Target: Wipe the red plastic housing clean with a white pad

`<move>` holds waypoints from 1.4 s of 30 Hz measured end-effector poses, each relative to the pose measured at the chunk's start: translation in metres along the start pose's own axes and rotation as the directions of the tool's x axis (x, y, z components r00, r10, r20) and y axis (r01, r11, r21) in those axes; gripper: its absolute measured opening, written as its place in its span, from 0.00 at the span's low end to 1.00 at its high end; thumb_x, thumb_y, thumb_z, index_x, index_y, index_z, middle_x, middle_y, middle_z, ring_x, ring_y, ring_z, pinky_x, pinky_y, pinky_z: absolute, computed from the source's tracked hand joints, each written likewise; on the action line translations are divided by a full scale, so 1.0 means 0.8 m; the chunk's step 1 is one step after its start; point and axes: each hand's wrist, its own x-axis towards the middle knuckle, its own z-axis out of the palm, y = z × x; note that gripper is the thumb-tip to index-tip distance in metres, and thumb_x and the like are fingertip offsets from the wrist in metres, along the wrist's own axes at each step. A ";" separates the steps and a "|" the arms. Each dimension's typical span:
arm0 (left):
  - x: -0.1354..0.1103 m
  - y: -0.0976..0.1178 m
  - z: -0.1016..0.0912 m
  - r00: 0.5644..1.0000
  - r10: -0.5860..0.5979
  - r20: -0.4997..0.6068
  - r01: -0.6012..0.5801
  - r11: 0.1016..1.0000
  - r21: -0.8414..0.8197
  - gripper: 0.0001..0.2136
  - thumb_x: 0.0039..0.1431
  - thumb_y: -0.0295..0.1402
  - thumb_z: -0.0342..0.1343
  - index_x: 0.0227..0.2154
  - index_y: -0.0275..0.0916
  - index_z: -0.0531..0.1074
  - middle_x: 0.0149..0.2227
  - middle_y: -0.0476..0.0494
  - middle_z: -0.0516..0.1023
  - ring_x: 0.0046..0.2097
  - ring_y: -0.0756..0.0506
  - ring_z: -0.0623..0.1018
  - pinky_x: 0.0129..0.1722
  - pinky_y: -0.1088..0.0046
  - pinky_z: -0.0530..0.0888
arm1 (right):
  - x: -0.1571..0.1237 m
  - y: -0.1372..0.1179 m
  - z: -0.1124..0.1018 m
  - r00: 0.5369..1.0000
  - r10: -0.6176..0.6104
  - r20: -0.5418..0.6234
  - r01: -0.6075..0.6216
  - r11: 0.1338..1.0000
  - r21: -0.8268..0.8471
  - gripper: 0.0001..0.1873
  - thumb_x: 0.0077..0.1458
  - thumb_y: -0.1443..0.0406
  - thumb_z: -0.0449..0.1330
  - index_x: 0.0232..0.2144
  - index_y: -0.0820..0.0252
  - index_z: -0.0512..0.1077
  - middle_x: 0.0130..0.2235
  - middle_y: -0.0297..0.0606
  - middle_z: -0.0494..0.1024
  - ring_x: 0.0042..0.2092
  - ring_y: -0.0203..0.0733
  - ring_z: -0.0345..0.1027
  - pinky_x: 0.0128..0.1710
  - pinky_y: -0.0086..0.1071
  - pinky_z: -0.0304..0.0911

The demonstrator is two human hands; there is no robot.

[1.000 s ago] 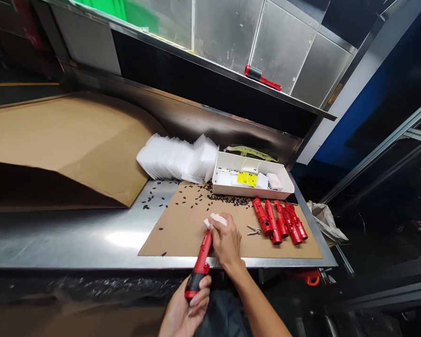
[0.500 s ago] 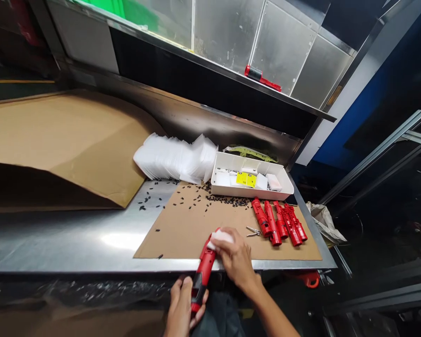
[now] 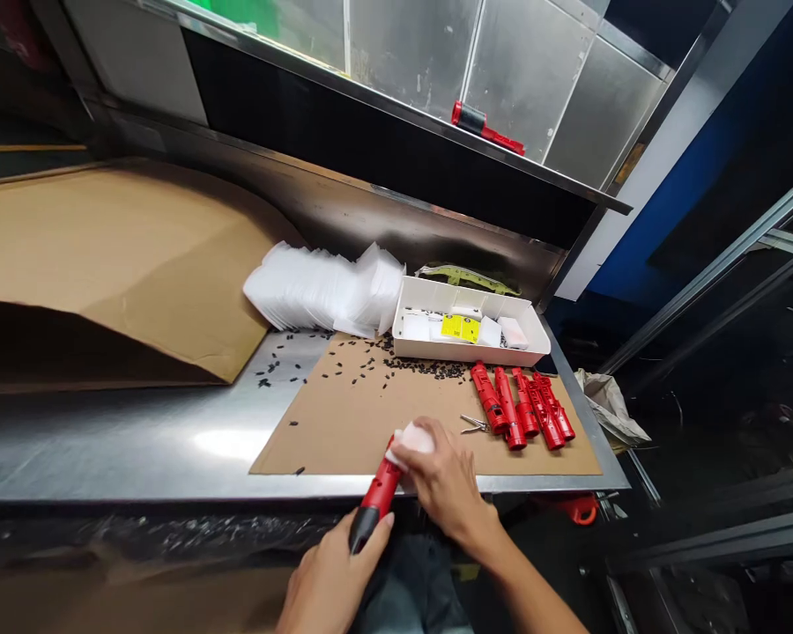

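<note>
My left hand (image 3: 330,577) grips the dark lower end of a red plastic tool body (image 3: 378,497), held slanting up over the bench's front edge. My right hand (image 3: 444,480) is closed on a small white pad (image 3: 413,438) and presses it against the upper end of that red piece. Several more red pieces (image 3: 523,407) lie side by side on the brown cardboard mat (image 3: 344,414), to the right of my hands. Small metal tweezers (image 3: 476,425) lie just left of them.
A white tray (image 3: 466,350) with white and yellow items stands behind the red pieces. A stack of white bags (image 3: 321,286) lies left of it. Small black bits (image 3: 370,365) are scattered over mat and steel bench (image 3: 138,440). A large cardboard sheet (image 3: 106,255) covers the left. Another red tool (image 3: 485,128) rests on the upper shelf.
My right hand with the white pad has slid down the red piece toward me and rubbed back along it. My left hand shifted its grip lower on the dark end.
</note>
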 end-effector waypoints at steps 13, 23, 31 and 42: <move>-0.041 0.043 -0.004 0.999 0.046 0.020 -0.050 0.858 0.512 0.16 0.67 0.35 0.42 0.47 0.30 0.69 0.41 0.21 0.79 0.47 0.24 0.78 0.42 0.56 0.70 | -0.041 -0.013 0.017 0.990 -0.046 -0.131 0.061 0.992 0.111 0.19 0.62 0.66 0.56 0.53 0.42 0.74 0.59 0.40 0.69 0.54 0.44 0.70 0.49 0.35 0.70; -0.037 0.028 0.005 0.985 0.160 -0.068 -0.099 0.839 0.536 0.16 0.68 0.33 0.45 0.48 0.25 0.70 0.39 0.20 0.80 0.42 0.24 0.80 0.35 0.59 0.69 | -0.033 -0.027 0.017 0.995 0.066 -0.071 -0.059 0.994 0.097 0.19 0.62 0.64 0.56 0.52 0.38 0.74 0.60 0.37 0.69 0.52 0.46 0.72 0.45 0.37 0.71; -0.034 0.005 0.016 0.954 0.241 -0.180 -0.138 0.883 0.449 0.13 0.65 0.37 0.48 0.43 0.34 0.72 0.33 0.26 0.79 0.36 0.26 0.80 0.29 0.65 0.63 | -0.010 -0.009 0.016 0.957 0.253 -0.144 -0.240 0.965 0.102 0.21 0.69 0.61 0.45 0.58 0.47 0.70 0.56 0.44 0.71 0.51 0.45 0.72 0.48 0.38 0.70; -0.008 -0.018 0.007 0.993 0.121 -0.010 -0.117 0.930 -0.349 0.30 0.60 0.48 0.47 0.62 0.40 0.56 0.21 0.49 0.68 0.22 0.42 0.70 0.23 0.72 0.61 | 0.011 -0.005 0.025 0.976 0.193 -0.099 -0.187 0.980 0.060 0.18 0.68 0.61 0.51 0.55 0.43 0.72 0.57 0.42 0.71 0.52 0.45 0.72 0.50 0.38 0.70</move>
